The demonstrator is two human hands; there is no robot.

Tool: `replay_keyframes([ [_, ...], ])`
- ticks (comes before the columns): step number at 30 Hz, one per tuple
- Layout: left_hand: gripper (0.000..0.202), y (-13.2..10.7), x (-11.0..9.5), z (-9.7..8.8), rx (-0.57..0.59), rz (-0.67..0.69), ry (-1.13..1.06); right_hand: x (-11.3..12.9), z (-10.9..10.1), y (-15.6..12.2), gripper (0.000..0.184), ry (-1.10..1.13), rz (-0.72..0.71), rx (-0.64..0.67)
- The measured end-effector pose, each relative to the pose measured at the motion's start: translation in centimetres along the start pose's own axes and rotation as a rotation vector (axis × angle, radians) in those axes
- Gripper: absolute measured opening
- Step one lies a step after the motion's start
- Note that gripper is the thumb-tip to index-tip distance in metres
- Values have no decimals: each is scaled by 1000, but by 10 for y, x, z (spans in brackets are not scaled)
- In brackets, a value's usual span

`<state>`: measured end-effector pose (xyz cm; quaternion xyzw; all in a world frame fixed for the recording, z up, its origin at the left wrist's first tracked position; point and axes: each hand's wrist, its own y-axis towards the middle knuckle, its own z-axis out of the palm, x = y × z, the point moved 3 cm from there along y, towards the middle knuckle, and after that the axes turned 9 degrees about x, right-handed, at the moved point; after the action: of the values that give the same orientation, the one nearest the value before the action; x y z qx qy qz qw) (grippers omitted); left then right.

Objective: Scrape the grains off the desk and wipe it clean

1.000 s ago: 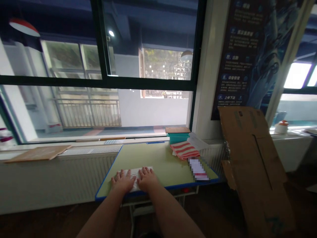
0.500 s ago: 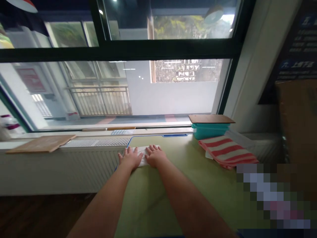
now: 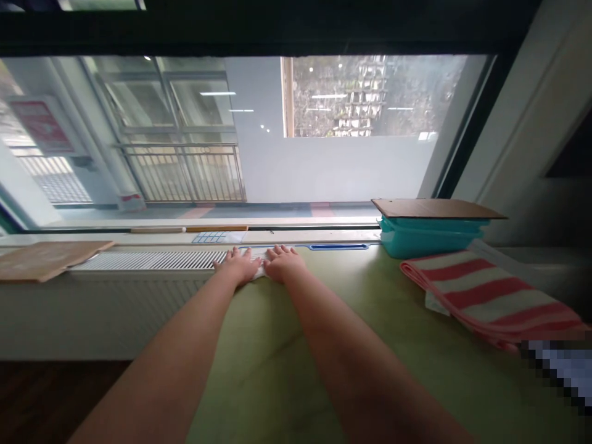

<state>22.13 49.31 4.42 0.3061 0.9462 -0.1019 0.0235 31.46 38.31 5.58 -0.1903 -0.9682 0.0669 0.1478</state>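
Observation:
Both arms reach far across a green table (image 3: 361, 345) with a blue edge. My left hand (image 3: 238, 266) and my right hand (image 3: 283, 264) lie side by side, palms down, fingers stretched flat, at the table's far left corner. Under them lies a white cloth (image 3: 258, 270), mostly covered by the hands, with only a small strip showing between them. The fingertips reach the table's far edge, next to the radiator grille.
A red-and-white striped towel (image 3: 485, 295) lies folded at the right. Behind it stands a teal box (image 3: 428, 237) with a cardboard sheet (image 3: 435, 208) on top. A white radiator grille (image 3: 148, 260) and a cardboard piece (image 3: 44, 259) run along the windowsill at the left.
Both hands slid the white cloth from the table's near edge to its far edge. The camera has leaned forward and lower over the table.

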Motion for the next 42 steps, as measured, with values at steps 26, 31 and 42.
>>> replay_keyframes([
  [26, 80, -134, -6, 13, -8, 69, 102, 23, 17, -123, 69, 47, 2, 7],
  [31, 78, -189, -11, 23, -27, 89, 140, 28, 28, -176, 68, 58, -12, -1],
  [42, 73, -300, -34, 40, 21, 67, 100, 25, 42, -297, 66, 54, -161, -6],
])
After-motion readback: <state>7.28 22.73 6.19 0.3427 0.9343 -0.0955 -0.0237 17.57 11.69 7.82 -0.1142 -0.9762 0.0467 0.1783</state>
